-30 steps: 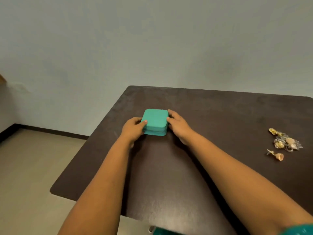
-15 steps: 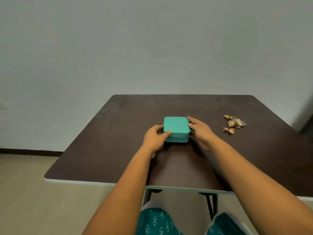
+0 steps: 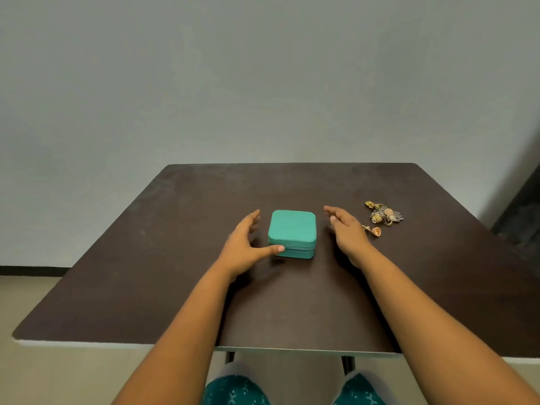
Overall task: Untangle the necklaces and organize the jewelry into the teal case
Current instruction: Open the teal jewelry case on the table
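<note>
A closed teal case point(image 3: 292, 232) with a zip seam sits in the middle of the dark table point(image 3: 146, 273). My left hand point(image 3: 244, 247) is spread beside its left side, fingers straight, with the thumb tip touching the front left corner. My right hand point(image 3: 346, 229) hovers just right of the case, fingers extended and apart from it. A tangled heap of gold and silver jewelry point(image 3: 384, 214) lies further right, and a single gold earring point(image 3: 373, 230) lies just in front of the heap, close to my right hand.
The table's front edge point(image 3: 175, 344) runs close to my knees in teal patterned cloth point(image 3: 236, 390). A plain wall stands behind the table. A dark doorway or panel point(image 3: 523, 211) is at the far right.
Both hands have let go of the case's sides and spread outward. The view swung so the case now sits centred, with the jewelry to its right.
</note>
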